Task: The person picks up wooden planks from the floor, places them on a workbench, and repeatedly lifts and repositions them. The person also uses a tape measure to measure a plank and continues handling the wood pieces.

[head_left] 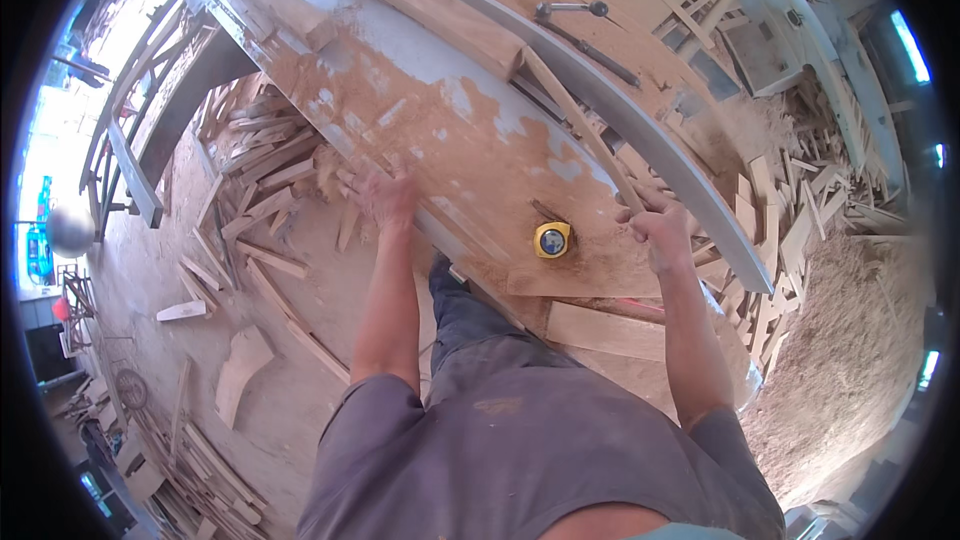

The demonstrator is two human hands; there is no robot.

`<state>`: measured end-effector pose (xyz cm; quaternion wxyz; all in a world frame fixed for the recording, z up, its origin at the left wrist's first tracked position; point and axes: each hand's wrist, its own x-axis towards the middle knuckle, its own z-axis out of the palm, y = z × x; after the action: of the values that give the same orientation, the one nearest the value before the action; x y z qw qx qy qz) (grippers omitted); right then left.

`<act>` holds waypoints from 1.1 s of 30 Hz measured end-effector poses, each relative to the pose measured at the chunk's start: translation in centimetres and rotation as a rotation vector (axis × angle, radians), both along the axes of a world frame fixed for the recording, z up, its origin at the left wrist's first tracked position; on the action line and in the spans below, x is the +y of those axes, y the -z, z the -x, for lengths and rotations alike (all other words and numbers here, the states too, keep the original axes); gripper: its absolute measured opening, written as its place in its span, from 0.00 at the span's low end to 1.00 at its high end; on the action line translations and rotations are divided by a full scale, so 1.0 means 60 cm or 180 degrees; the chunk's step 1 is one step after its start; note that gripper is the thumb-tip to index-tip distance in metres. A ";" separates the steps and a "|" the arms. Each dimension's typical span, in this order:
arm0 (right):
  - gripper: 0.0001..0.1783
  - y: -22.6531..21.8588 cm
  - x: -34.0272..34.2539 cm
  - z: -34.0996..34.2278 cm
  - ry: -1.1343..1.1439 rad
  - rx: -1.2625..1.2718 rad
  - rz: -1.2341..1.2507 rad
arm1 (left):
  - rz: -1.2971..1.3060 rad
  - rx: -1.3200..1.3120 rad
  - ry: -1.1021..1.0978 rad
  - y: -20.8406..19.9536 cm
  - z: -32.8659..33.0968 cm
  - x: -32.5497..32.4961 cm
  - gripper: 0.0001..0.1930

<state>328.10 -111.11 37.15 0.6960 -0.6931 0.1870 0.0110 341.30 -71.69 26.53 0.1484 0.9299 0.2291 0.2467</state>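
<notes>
My right hand [662, 232] is closed around the near end of a long, narrow wooden strip [572, 112], which slants away up and to the left. My left hand [385, 196] is at the left edge of the sawdust-covered metal machine table [455, 98], its fingers apart and nothing visible in them. Between the hands, nearer the right one, a yellow tape measure [552, 239] lies on a dusty board. A thick wooden beam [430, 10] runs along the far part of the table, beside the strip.
A long grey metal fence [640, 120] curves along the right of the table. Beyond it lies a dark bar with a crank handle [590, 40]. Scrap wood [275, 145] is heaped on the floor at left, more at right beside a sawdust pile [850, 340]. A flat board [605, 330] lies near my body.
</notes>
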 end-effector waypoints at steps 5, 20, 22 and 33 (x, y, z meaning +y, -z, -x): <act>0.39 -0.012 0.003 -0.027 -0.0150 0.0082 0.0138 | 0.1732 0.0077 0.0003 -0.012 0.013 0.002 0.48; 0.41 -0.022 0.034 -0.084 -0.0167 0.0102 -0.0087 | 0.1557 0.0094 -0.0061 -0.009 0.011 0.005 0.46; 0.41 -0.020 0.038 -0.090 -0.0160 0.0089 -0.0080 | 0.1558 0.0014 -0.0041 -0.004 0.009 0.006 0.46; 0.39 -0.017 0.061 -0.124 -0.0280 0.0015 -0.0065 | 0.1523 -0.0062 -0.0046 -0.009 0.009 0.004 0.45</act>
<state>335.54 -107.47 38.18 0.7014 -0.6935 0.1579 0.0452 340.74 -71.45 27.10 0.3649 0.8641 0.2863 0.1955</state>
